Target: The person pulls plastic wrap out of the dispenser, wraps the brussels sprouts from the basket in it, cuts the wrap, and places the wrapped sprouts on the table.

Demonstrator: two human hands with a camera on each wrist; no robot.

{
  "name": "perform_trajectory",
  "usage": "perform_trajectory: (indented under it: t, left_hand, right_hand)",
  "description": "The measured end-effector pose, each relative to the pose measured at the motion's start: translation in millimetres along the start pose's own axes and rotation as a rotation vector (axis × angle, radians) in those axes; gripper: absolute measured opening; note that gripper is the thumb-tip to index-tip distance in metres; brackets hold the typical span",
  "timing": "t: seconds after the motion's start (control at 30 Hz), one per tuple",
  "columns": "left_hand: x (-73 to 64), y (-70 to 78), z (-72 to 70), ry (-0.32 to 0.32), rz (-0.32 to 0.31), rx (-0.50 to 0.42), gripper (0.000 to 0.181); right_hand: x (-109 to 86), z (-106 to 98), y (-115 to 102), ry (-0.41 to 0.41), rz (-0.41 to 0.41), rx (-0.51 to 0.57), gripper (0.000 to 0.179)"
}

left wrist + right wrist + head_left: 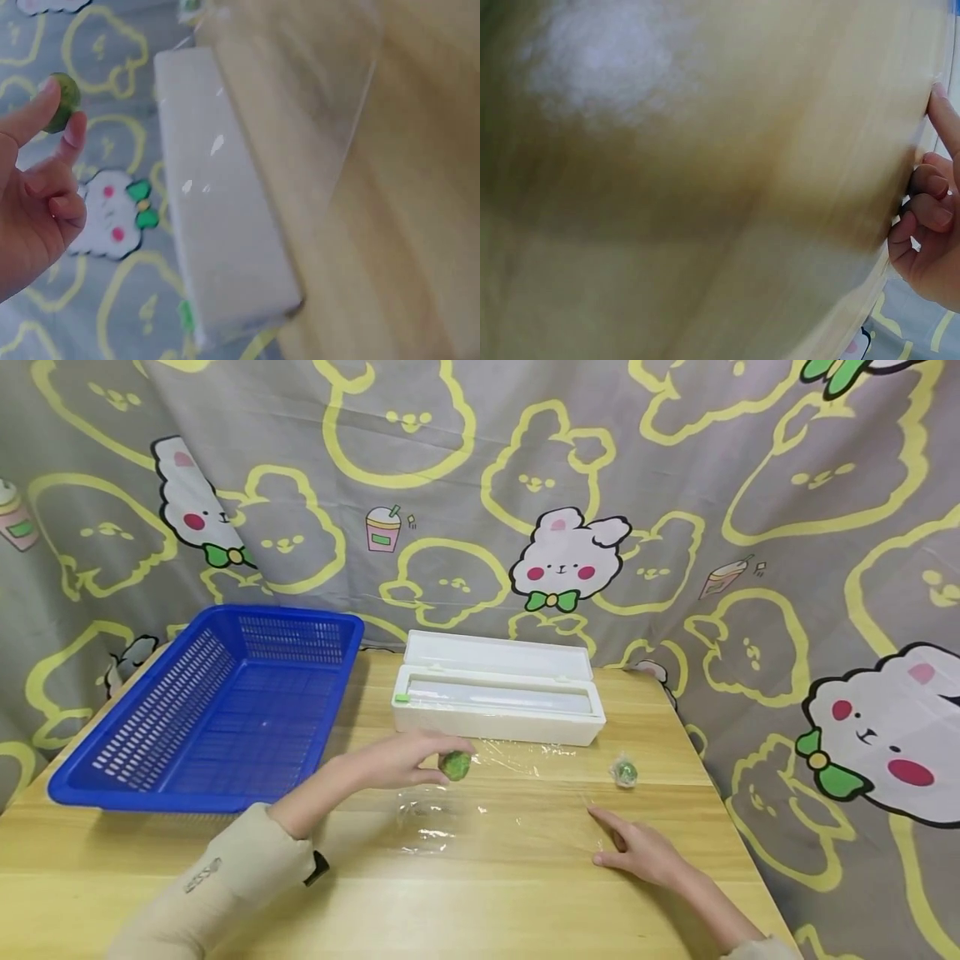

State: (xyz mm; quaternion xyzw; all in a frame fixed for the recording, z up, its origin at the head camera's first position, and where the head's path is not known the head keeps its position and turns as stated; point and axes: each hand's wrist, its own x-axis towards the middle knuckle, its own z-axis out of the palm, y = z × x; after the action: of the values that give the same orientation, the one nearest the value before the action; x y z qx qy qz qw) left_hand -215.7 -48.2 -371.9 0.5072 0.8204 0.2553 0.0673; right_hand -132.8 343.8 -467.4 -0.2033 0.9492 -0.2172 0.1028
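Beige sleeve [232, 881] nearest, the left hand [405, 761] pinches a green ball [455, 766] above clear film [431, 835] on the wood-grain table [465, 918]; the right hand [647, 852], thumb and forefinger apart, is at the film's right side. Behind the blue basket [202, 802] and white box [495, 725] hangs a grey curtain [450, 518] with yellow outlines.

Free room between forearms [322, 793], short of the clear film [431, 827], barriers: blue basket [347, 693] at left, white box [495, 725] behind

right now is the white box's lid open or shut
Open: the lid leans back behind the white box, leaving the box's top uncovered.
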Motion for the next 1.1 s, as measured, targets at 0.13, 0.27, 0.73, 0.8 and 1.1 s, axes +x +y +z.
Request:
perform_trajectory:
  t: [0.13,0.27,0.73,0.8,1.1]
  left_hand:
    - [14.6,-3.3,21.2,-0.068,-0.005,-0.053,0.047]
    - [27.7,-4.7,39.7,-0.115,-0.001,-0.105,0.046]
    - [52.8,-2.0,68.1,-0.295,-0.053,0.123,0.047]
    - [54.8,-1.4,70.2,-0.318,-0.067,0.162,0.048]
    - [62.9,2.6,75.3,-0.366,-0.105,0.247,0.049]
  right_hand:
    - [0.8,-1,-1,-0.008,0.013,0.018,0.071]
    - [0.8,-1,0,-0.007,0.009,0.030,0.070]
    - [-0.3,-1,-1,0.003,-0.012,0.026,0.070]
    - [-0.1,-1,-1,0.005,-0.012,0.026,0.070]
    - [-0.6,-1,-2,0.020,-0.021,0.009,0.069]
